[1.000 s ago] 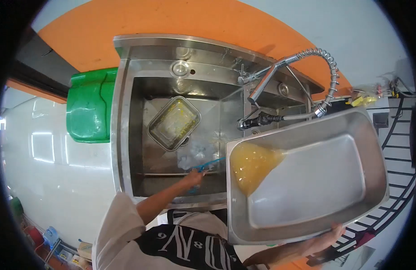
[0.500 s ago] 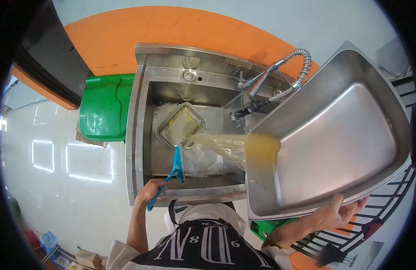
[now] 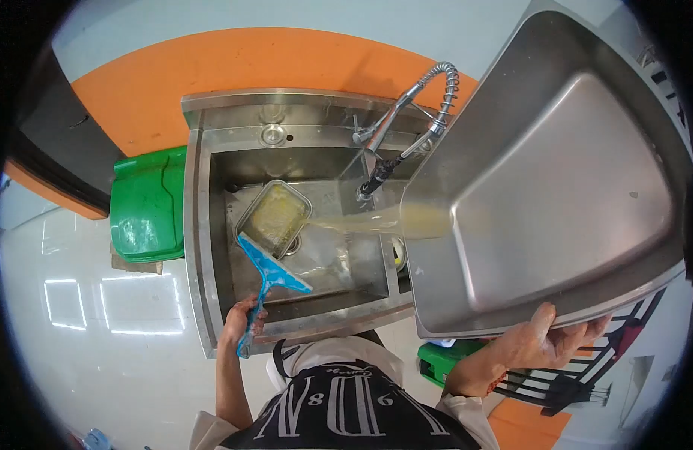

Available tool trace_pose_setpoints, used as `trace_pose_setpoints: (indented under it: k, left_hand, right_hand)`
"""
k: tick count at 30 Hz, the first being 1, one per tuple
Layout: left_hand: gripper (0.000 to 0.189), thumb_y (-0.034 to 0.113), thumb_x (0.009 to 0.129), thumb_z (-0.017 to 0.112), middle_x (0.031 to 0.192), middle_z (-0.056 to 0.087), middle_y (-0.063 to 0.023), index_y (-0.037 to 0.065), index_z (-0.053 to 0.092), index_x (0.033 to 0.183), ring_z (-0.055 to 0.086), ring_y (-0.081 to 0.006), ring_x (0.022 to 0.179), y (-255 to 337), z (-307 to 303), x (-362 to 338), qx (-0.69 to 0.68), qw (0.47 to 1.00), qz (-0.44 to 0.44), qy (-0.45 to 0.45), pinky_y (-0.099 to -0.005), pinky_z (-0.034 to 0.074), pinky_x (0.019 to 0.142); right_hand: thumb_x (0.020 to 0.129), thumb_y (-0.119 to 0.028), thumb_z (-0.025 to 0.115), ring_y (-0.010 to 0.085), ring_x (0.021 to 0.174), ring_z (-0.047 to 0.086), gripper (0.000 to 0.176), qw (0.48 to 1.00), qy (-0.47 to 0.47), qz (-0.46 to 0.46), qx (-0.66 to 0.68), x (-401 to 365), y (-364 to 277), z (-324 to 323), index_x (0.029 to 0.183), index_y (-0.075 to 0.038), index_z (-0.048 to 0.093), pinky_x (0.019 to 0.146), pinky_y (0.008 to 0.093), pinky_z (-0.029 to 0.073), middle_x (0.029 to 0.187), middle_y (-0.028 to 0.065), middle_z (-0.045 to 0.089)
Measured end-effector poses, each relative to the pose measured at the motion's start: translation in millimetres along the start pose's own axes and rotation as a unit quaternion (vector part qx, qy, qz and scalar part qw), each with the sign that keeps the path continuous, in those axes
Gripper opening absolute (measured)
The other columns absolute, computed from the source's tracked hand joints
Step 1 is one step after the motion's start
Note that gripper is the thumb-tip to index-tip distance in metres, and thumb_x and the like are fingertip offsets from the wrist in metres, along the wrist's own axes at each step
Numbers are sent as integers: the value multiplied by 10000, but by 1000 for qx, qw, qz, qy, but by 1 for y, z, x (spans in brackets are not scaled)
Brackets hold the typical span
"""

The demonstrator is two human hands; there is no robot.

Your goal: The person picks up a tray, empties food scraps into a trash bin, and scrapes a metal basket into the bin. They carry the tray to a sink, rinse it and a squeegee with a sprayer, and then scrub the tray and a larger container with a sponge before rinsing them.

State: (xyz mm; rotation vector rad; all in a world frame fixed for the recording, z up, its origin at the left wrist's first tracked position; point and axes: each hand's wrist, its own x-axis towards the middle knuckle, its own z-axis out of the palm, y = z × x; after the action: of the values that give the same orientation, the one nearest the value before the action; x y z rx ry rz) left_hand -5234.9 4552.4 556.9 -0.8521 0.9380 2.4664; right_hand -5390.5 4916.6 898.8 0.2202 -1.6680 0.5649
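My left hand (image 3: 244,319) is wrapped around the handle of a blue squeegee (image 3: 268,274), its blade over the near left part of the steel sink (image 3: 199,247). My right hand (image 3: 550,339) grips the lower rim of a large steel basin (image 3: 564,187), tilted steeply toward the sink. The basin's far side must be supported somewhere I cannot see. Thin yellowish liquid (image 3: 361,223) streams from its left corner into the sink. On the sink floor lies a small rectangular metal strainer tray (image 3: 274,216) with yellow residue, partly over the drain.
A spring-neck faucet (image 3: 406,112) rises behind the sink, close to the basin's edge. A green bin (image 3: 148,206) stands left of the sink. Below the basin are a black rack (image 3: 571,386) and another green container (image 3: 445,361).
The basin has tipped further and the liquid stream has thinned, with little left in its corner. The squeegee has turned so its blade faces me more. The view has shifted right.
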Motion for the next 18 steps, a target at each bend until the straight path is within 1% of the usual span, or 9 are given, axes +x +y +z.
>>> trace_pose_setpoints:
  k: [3, 6, 10, 11, 13, 15, 16, 17, 18]
  left_hand:
    - [401, 187, 1025, 355, 744, 495, -12, 93, 536, 1371, 375, -77, 487, 3, 0, 6, -5, 1000, 7, 9, -234, 322, 425]
    - [364, 244, 1060, 376, 723, 481, -3, 100, 558, 1340, 372, -70, 489, 8, 9, 6, -11, 1000, 1, 25, -230, 316, 427]
    - [311, 356, 1083, 437, 682, 455, 14, 105, 588, 1185, 388, -72, 495, 9, 26, 4, 47, 995, 43, 77, -233, 314, 431]
    - [312, 385, 1082, 456, 666, 445, 22, 106, 590, 1124, 398, -74, 499, 8, 27, 4, 48, 993, 52, 95, -235, 318, 433]
    - [294, 380, 1073, 481, 661, 446, 24, 105, 585, 1087, 417, -80, 508, 4, 27, 5, 45, 991, 70, 102, -242, 325, 438]
    - [281, 374, 1063, 506, 655, 448, 26, 104, 581, 1049, 436, -86, 516, -2, 22, 12, 41, 989, 90, 107, -250, 331, 444]
    - [237, 332, 1045, 552, 656, 457, 20, 97, 579, 1036, 477, -102, 531, -9, 17, 19, 53, 983, 119, 127, -277, 407, 469]
    - [201, 290, 1026, 598, 656, 467, 15, 91, 577, 1022, 518, -117, 546, -13, 15, 23, 64, 976, 147, 147, -303, 482, 494]
    - [201, 290, 1026, 598, 656, 467, 15, 91, 577, 1022, 518, -117, 546, -22, 16, 28, 65, 976, 148, 148, -303, 482, 494]
  right_hand:
    - [642, 52, 535, 342, 1405, 379, 424, 999, 25, 24, 21, 1, -6, -2, 1003, -16, 745, 1124, 498, 347, 1449, 200, 445]
    - [638, 53, 523, 332, 1388, 407, 441, 996, 58, 54, 47, -1, -4, -5, 1011, -26, 745, 1122, 509, 353, 1465, 200, 437]
    - [654, 39, 517, 318, 1355, 452, 451, 996, 62, 44, 37, 0, 0, -8, 1040, -12, 744, 1099, 491, 386, 1479, 183, 430]
    - [668, 30, 527, 303, 1340, 469, 431, 998, 45, 51, 18, 0, 4, -11, 1042, 1, 738, 1082, 470, 402, 1487, 174, 427]
    - [683, 21, 537, 289, 1325, 487, 412, 998, 28, 60, -3, -3, 9, -11, 1045, 13, 733, 1065, 450, 417, 1494, 165, 423]
    - [700, -26, 609, 232, 1218, 524, 428, 983, 58, 152, 88, -5, 13, -3, 1104, 83, 699, 1037, 369, 411, 1448, 119, 475]
    - [700, -26, 609, 232, 1218, 524, 428, 983, 60, 153, 88, -9, 19, -4, 1104, 83, 699, 1037, 369, 411, 1448, 119, 475]
    - [714, -17, 604, 224, 1193, 528, 392, 977, 61, 190, 73, -14, 28, -7, 1081, 94, 684, 1012, 354, 407, 1454, 123, 474]
    - [728, -8, 600, 216, 1168, 533, 355, 970, 61, 226, 58, -20, 38, -10, 1058, 105, 670, 988, 339, 403, 1459, 126, 472]
